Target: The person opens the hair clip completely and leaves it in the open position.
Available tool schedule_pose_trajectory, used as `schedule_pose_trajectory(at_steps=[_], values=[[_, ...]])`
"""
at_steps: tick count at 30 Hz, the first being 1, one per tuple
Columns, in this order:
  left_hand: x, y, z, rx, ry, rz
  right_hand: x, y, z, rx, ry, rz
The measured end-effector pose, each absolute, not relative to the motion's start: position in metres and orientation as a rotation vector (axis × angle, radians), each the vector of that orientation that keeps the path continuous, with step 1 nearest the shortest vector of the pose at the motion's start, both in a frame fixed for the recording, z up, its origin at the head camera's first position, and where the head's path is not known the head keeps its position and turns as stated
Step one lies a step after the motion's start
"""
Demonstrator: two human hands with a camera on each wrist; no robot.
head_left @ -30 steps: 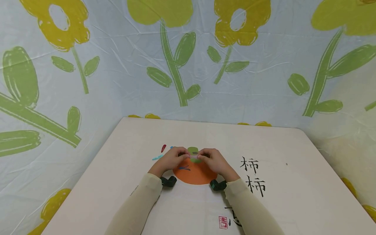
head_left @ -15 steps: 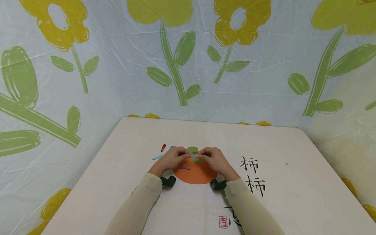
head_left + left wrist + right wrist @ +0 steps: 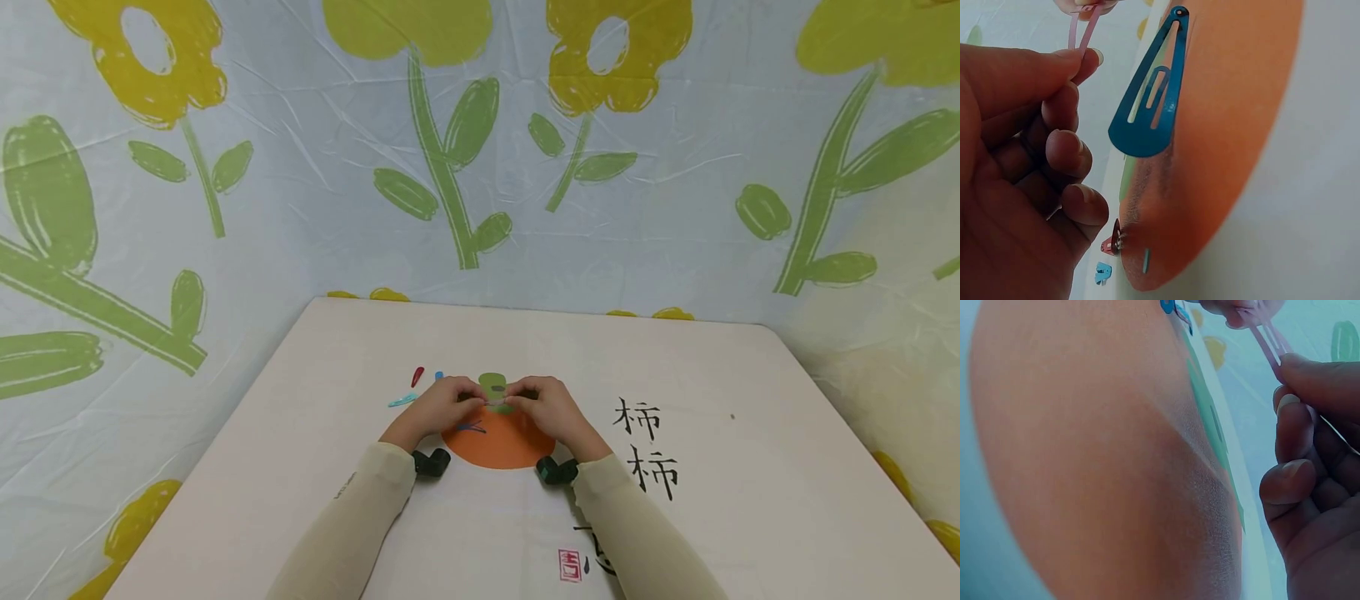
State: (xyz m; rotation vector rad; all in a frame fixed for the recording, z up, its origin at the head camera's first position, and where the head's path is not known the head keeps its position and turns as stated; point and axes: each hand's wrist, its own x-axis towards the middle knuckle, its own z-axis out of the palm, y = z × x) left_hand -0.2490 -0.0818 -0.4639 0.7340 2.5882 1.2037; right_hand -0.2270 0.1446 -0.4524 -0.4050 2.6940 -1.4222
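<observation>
Both hands hold a pink snap hair clip (image 3: 1089, 30) between them, raised over the printed persimmon. My left hand (image 3: 452, 403) pinches one end between thumb and index finger, its other fingers curled in. At the opposite end, my right hand (image 3: 546, 405) pinches the clip likewise with thumb and index fingertip. In the right wrist view the clip's two slim arms (image 3: 1265, 339) span the gap between the hands. A blue snap hair clip (image 3: 1141, 145) lies on the orange print (image 3: 501, 454), to the right of the left hand's fingers in the left wrist view.
Beyond the left hand lie a red hair clip (image 3: 417, 377), a light-blue hair clip (image 3: 402, 401) and a blue clip (image 3: 439, 376), partly hidden. The pale table cover (image 3: 675, 358) bears black characters (image 3: 654, 472) and a red seal. A flowered cloth (image 3: 315, 167) hangs behind.
Very little differs: the hands and the pink clip have dipped slightly, and the clip's angle has shifted a little. Both hands keep their pinch, and the clips on the table stay put.
</observation>
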Motion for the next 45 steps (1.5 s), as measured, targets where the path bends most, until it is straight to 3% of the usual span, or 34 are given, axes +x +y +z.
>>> schedule_pose_trajectory(at_steps=[45], values=[[-0.2429,-0.0762,-0.4609,0.742,2.663,0.992,-0.2285,0.144,-0.4585,-0.47,2.744,-1.137]])
